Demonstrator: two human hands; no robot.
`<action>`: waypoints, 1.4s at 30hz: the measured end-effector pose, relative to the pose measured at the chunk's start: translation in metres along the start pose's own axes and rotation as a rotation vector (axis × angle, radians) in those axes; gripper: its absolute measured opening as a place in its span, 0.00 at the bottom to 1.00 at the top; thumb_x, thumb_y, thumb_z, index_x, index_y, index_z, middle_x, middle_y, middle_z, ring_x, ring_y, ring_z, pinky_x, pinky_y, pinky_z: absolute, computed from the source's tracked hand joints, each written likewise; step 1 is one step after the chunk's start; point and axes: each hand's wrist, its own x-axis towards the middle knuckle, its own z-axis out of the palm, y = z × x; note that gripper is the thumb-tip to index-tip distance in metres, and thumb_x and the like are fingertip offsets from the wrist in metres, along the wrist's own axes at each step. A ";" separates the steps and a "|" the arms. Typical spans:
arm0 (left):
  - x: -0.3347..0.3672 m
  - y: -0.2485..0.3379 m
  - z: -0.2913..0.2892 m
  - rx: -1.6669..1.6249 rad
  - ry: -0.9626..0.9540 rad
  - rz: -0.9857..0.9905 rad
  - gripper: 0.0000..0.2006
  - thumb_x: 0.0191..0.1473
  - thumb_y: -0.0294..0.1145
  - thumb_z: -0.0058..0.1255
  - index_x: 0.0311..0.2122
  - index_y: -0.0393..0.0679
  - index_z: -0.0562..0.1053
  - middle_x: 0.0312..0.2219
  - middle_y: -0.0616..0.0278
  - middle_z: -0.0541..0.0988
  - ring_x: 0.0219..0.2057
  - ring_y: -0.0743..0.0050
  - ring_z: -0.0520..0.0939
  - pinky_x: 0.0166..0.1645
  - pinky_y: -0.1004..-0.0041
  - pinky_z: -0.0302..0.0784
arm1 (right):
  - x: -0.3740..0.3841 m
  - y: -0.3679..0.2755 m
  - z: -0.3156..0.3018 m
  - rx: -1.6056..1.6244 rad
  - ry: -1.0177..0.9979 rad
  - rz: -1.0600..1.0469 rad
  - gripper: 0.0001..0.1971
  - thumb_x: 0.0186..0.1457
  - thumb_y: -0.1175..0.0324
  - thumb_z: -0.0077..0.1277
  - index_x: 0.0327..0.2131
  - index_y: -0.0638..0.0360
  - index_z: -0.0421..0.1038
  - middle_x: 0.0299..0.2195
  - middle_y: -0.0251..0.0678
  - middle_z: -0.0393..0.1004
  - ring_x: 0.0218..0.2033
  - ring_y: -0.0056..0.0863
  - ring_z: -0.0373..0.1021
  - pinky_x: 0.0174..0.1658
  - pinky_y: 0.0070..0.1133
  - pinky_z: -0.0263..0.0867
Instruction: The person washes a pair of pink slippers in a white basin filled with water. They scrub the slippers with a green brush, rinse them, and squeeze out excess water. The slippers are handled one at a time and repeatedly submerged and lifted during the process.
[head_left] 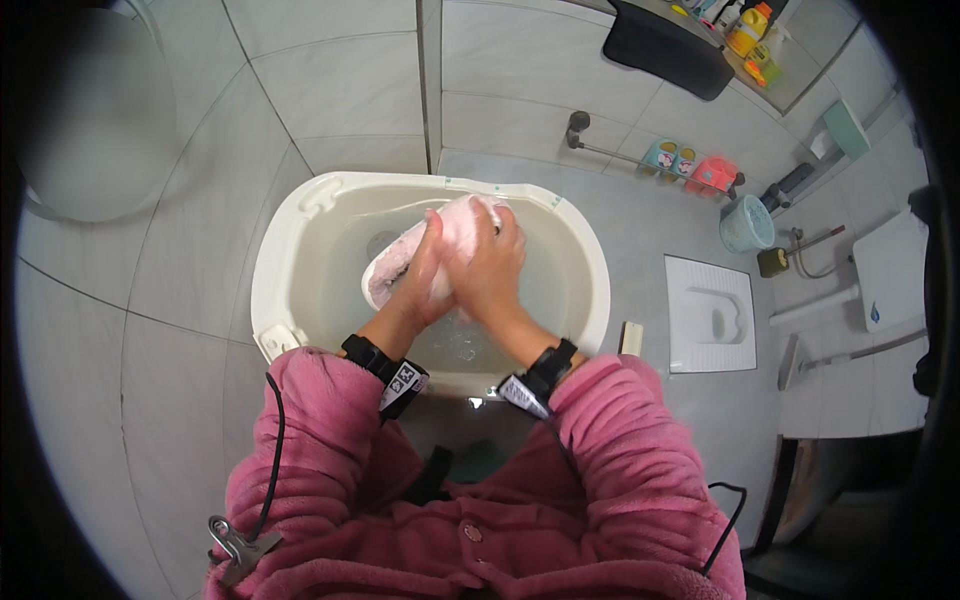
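Observation:
A pale pink shoe (452, 228) is held above the water in a cream oval plastic tub (275, 260) on the tiled floor. My left hand (425, 275) grips the shoe from its left side, at the opening end. My right hand (492, 262) is pressed over the shoe's right side and top, fingers curled on it. Both hands are wet and touch each other around the shoe. Black wristbands sit on both wrists, and pink fleece sleeves come in from the lower edge. The shoe's far side is hidden by my hands.
A white squat toilet pan (712, 312) lies in the floor to the right. A small pale soap bar (631, 338) lies beside the tub. A light blue bucket (746, 224), coloured cups on a rail (690, 165) and bottles on a shelf (748, 30) stand at the back right.

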 end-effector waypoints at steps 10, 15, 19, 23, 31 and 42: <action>0.004 0.003 -0.005 0.156 0.063 -0.001 0.29 0.68 0.57 0.36 0.62 0.44 0.63 0.57 0.58 0.72 0.57 0.63 0.74 0.61 0.62 0.70 | 0.017 0.012 0.003 0.141 -0.108 0.260 0.18 0.62 0.55 0.49 0.49 0.56 0.71 0.46 0.56 0.74 0.51 0.51 0.68 0.54 0.36 0.62; -0.001 -0.004 0.000 0.095 0.079 0.012 0.35 0.67 0.63 0.27 0.66 0.44 0.59 0.62 0.57 0.66 0.62 0.59 0.69 0.66 0.59 0.64 | 0.017 0.010 0.001 0.001 -0.022 0.016 0.18 0.65 0.56 0.45 0.47 0.62 0.71 0.41 0.48 0.74 0.44 0.41 0.70 0.50 0.32 0.65; 0.007 -0.006 -0.003 0.223 0.072 0.020 0.38 0.66 0.65 0.25 0.66 0.42 0.58 0.61 0.56 0.68 0.61 0.60 0.70 0.66 0.61 0.64 | 0.056 0.050 -0.010 0.584 -0.417 0.743 0.23 0.61 0.54 0.51 0.55 0.54 0.69 0.59 0.56 0.62 0.59 0.54 0.60 0.59 0.40 0.58; 0.005 0.002 -0.007 0.301 0.036 0.044 0.39 0.65 0.67 0.24 0.66 0.42 0.58 0.61 0.57 0.68 0.60 0.61 0.71 0.64 0.61 0.67 | 0.021 0.022 0.012 0.196 -0.002 0.244 0.19 0.62 0.56 0.50 0.50 0.58 0.71 0.47 0.52 0.73 0.48 0.49 0.69 0.53 0.36 0.64; 0.006 -0.007 0.014 0.425 0.090 0.070 0.45 0.61 0.73 0.24 0.67 0.40 0.57 0.62 0.56 0.66 0.62 0.61 0.69 0.66 0.62 0.64 | 0.035 0.050 0.008 0.465 -0.002 0.570 0.15 0.61 0.58 0.53 0.35 0.64 0.74 0.30 0.47 0.78 0.33 0.43 0.74 0.41 0.33 0.68; 0.008 0.014 -0.010 0.679 0.171 0.051 0.31 0.67 0.55 0.35 0.64 0.39 0.61 0.59 0.52 0.69 0.58 0.62 0.73 0.64 0.63 0.65 | 0.050 0.039 -0.001 0.557 -0.109 0.632 0.20 0.60 0.54 0.56 0.36 0.66 0.71 0.34 0.45 0.77 0.34 0.33 0.71 0.40 0.31 0.67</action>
